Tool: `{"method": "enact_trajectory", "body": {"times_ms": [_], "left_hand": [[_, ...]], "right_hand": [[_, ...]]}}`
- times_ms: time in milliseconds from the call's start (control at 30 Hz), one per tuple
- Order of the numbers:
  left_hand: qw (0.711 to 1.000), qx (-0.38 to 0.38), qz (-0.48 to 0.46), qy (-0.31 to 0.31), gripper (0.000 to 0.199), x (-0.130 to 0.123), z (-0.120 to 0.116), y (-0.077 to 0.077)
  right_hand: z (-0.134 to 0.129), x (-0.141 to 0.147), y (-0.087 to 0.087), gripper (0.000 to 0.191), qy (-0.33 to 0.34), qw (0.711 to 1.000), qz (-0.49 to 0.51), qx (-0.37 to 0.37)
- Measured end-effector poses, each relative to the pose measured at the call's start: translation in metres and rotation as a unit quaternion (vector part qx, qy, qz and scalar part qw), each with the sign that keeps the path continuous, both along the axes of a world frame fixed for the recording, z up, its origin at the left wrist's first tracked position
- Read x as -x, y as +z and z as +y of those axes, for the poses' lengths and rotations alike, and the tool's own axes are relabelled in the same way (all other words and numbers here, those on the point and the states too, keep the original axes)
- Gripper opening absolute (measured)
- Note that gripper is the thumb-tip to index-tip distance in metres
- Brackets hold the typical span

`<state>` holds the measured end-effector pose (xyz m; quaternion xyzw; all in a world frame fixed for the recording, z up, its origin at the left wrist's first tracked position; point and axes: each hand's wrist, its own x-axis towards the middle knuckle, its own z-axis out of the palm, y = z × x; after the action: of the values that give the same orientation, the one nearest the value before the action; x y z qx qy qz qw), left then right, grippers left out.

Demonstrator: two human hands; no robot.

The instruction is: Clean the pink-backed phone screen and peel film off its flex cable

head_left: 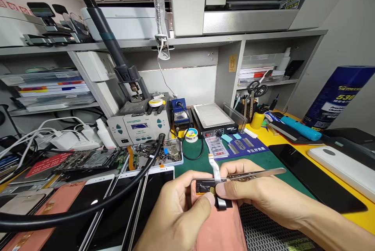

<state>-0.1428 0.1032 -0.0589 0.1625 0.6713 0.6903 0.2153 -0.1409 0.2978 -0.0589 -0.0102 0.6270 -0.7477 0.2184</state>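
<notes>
A phone screen panel with a pinkish back faces me at the bottom middle. My left hand grips its left edge, with the thumb pressed near the black strip at the top. Across that strip runs a silvery flex cable, its free end sticking up past the panel's top edge. My right hand holds metal tweezers crosswise, tip end hard to make out. The right thumb presses on the flex cable, while the right fingers behind the panel are partly hidden.
A black hose curves across several phone screens at left. Behind stand a hot-air station, a parts tray and a heating plate. At right lie a black screen and a white power bank-like block.
</notes>
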Motion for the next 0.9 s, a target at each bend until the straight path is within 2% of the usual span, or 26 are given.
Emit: {"method": "enact_trajectory", "body": {"times_ms": [300,533,667,900], "left_hand": [[0.999,-0.008,-0.003,0.050,0.026,-0.003,0.006,0.001],[0.999,-0.024,-0.020,0.013,0.020,-0.001,0.003,-0.003],[0.997,-0.038,-0.071,0.012,0.023,-0.001,0.004,-0.001],[0.989,-0.018,-0.118,0.084,0.029,-0.009,0.011,0.002]], "right_hand": [[0.000,0.002,-0.001,0.022,-0.008,1.000,-0.005,0.014],[-0.003,0.003,-0.002,0.028,-0.007,1.000,-0.005,0.027],[-0.003,0.004,-0.006,0.029,0.014,0.998,-0.044,0.049],[0.001,0.008,-0.015,0.015,0.026,0.985,-0.136,0.099]]}}
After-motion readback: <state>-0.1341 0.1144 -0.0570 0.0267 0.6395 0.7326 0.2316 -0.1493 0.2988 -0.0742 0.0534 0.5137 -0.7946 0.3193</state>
